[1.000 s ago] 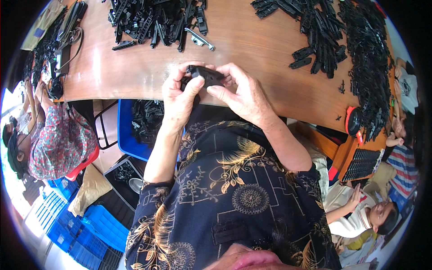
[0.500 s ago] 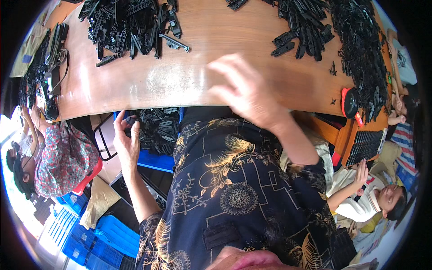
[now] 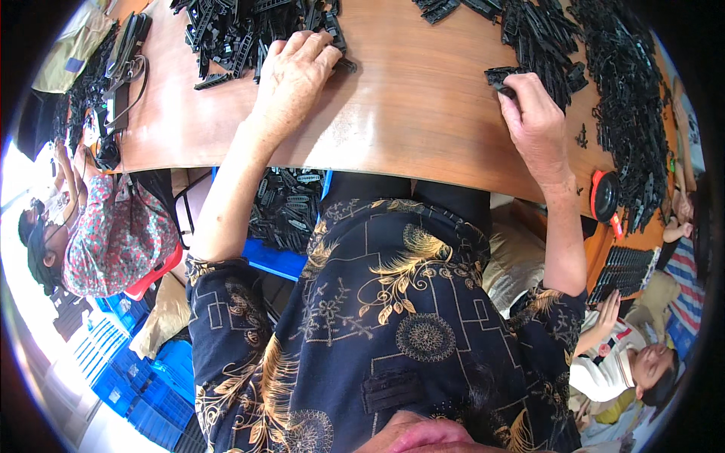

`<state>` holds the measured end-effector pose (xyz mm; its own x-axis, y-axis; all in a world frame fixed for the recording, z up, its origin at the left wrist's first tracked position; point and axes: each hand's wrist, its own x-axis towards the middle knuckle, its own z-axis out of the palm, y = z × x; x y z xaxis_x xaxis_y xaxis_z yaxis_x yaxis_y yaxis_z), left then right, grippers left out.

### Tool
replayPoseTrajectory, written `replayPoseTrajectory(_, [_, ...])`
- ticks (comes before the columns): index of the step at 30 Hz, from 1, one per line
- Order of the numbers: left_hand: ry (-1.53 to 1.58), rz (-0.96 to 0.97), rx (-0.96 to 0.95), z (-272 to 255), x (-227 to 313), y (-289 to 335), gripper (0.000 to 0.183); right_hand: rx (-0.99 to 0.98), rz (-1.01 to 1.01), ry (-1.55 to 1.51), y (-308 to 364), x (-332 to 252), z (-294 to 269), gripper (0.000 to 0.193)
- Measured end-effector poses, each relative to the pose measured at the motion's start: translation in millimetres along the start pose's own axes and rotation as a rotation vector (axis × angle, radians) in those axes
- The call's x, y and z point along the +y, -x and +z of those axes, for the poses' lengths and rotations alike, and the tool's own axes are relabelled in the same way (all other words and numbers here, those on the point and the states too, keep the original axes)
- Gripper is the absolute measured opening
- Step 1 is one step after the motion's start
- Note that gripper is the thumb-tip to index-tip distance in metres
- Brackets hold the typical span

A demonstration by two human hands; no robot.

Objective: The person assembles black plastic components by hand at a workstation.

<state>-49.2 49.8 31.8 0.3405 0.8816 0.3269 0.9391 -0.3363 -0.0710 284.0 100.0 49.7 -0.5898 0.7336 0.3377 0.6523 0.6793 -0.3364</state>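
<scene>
At the near right edge of the left pile of black plastic parts, my left hand has its fingers curled together over a long black plastic part. Its fingertips are partly hidden, and the thumb is out of sight. To the right, my right hand pinches a short black plastic part between thumb and fingers. That part is at the near left edge of the right pile of black parts. Both hands rest over the wooden table.
More black parts cover the table's right side, beside a red-rimmed round black dish. Below the table edge stands a blue bin full of black parts. Co-workers sit at left and right; a cabled black device lies at left.
My left hand has gone from below the table edge up to the left pile. My right hand has moved rightward to the right pile and closed on a part. The view has shifted slightly.
</scene>
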Motion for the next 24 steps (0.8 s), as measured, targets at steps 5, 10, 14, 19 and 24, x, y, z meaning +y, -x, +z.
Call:
replayPoseTrajectory(5, [0.695,-0.451,0.050,-5.5,22.6,-4.0,0.021,0.149,0.442,-1.123,-14.0,-46.7,21.2,0.040])
replayPoseTrajectory(10, [1.884,-0.768,0.212,0.6,72.2,-9.1,0.034,0.196,0.608,-1.607,-25.4,-82.1,59.5,0.023])
replayPoseTrajectory(14, [1.996,-0.769,0.277,9.8,92.2,-7.2,0.040,0.263,0.658,-1.587,-31.5,-99.1,73.8,0.021])
replayPoseTrajectory(19, [1.995,-0.727,0.299,10.3,99.0,-0.1,0.039,0.327,0.620,-1.496,-31.4,-103.4,84.0,0.022])
replayPoseTrajectory(24, [2.064,-0.738,0.328,6.3,103.2,2.6,0.035,0.203,0.541,-1.255,-20.5,-105.4,94.9,0.022])
